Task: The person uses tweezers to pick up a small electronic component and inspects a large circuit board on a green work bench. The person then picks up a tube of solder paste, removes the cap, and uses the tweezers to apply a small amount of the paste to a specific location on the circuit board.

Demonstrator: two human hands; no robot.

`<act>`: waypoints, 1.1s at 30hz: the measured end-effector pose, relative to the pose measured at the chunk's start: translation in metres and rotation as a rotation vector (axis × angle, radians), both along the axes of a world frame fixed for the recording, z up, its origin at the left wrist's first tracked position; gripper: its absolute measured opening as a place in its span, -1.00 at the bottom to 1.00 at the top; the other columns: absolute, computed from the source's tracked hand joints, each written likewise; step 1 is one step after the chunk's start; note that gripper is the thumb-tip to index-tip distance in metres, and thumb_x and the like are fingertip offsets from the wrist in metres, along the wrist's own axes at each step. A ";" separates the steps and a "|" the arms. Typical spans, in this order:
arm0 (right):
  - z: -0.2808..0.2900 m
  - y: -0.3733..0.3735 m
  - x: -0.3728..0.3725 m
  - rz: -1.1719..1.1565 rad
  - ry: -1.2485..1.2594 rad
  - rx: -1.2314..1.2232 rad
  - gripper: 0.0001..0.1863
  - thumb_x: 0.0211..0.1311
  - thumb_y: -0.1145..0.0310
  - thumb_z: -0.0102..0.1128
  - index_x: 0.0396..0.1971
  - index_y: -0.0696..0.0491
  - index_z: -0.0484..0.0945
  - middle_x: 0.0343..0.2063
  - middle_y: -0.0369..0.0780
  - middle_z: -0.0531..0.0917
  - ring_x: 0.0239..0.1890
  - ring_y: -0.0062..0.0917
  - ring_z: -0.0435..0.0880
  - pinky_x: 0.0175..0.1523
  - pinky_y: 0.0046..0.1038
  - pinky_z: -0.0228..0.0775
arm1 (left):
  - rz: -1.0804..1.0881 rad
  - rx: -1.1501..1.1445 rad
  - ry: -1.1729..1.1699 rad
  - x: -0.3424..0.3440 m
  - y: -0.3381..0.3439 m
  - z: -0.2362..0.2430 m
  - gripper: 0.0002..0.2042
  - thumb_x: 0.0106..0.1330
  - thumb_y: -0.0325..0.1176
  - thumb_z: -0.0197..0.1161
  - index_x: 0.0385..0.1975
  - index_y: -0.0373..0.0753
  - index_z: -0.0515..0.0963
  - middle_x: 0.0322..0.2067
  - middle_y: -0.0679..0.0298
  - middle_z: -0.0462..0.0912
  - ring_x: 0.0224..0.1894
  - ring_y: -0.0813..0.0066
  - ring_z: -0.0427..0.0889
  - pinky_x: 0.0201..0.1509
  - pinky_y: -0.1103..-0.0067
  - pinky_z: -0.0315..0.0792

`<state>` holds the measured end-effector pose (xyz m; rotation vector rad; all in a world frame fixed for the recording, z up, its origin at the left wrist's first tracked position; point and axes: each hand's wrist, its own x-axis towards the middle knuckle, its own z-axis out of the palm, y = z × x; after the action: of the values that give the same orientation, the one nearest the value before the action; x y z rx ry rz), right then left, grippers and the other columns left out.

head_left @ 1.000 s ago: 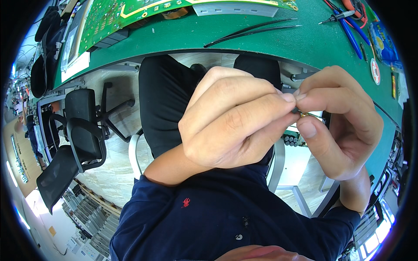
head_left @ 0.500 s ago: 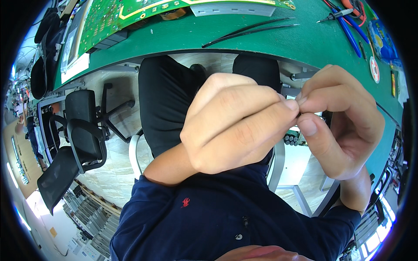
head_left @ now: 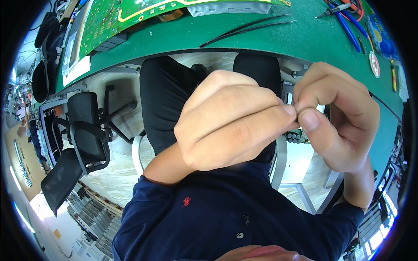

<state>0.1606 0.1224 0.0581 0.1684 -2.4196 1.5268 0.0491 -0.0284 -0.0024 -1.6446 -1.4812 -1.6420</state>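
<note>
My left hand and my right hand meet in front of my lap, fingertips touching. Thumb and fingers are pressed together on each hand in a pinch. Whatever lies between the tips is too small and too covered to make out. Beyond them, on the green bench top, lies a pair of black tweezers. Farther left sits a large green circuit board with a grey finned heat sink at its edge.
At the bench's right are a blue-handled tool, a test probe, a small round reel and a blue packet. A black office chair stands to the left. Part of a board with round capacitors shows beneath my hands.
My right thumb has closed up against the fingertips, narrowing the gap there. Both hands have shifted slightly left and stay together.
</note>
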 end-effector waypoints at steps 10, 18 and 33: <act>-0.001 -0.002 0.001 -0.022 0.022 -0.005 -0.89 0.00 0.49 0.11 -0.52 0.24 0.53 -0.53 -0.09 0.54 -0.54 -0.51 0.49 -0.45 -0.56 0.26 | -0.004 -0.034 -0.017 0.003 -0.004 -0.003 -0.70 -0.05 -0.47 0.47 -0.29 -0.31 0.58 -0.44 0.19 0.60 -0.48 0.41 0.52 -0.42 0.63 0.38; -0.002 0.000 0.001 0.014 0.054 0.019 -0.88 -0.05 0.49 0.13 -0.50 0.22 0.56 -0.54 -0.10 0.54 -0.54 -0.52 0.50 -0.46 -0.56 0.26 | -0.022 -0.064 -0.033 0.003 -0.008 -0.004 -0.70 -0.02 -0.44 0.47 -0.27 -0.31 0.57 -0.42 0.19 0.59 -0.44 0.40 0.52 -0.40 0.66 0.37; -0.005 0.002 0.000 0.065 0.098 0.029 -0.84 -0.12 0.50 0.15 -0.47 0.22 0.56 -0.53 -0.11 0.56 -0.53 -0.52 0.51 -0.46 -0.57 0.29 | -0.007 -0.059 -0.019 0.004 -0.009 -0.006 -0.73 0.04 -0.39 0.45 -0.28 -0.30 0.56 -0.41 0.20 0.58 -0.43 0.40 0.52 -0.42 0.67 0.37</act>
<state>0.1606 0.1243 0.0527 0.3229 -2.3819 1.4753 0.0530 -0.0376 -0.0080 -1.6720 -1.5491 -1.6365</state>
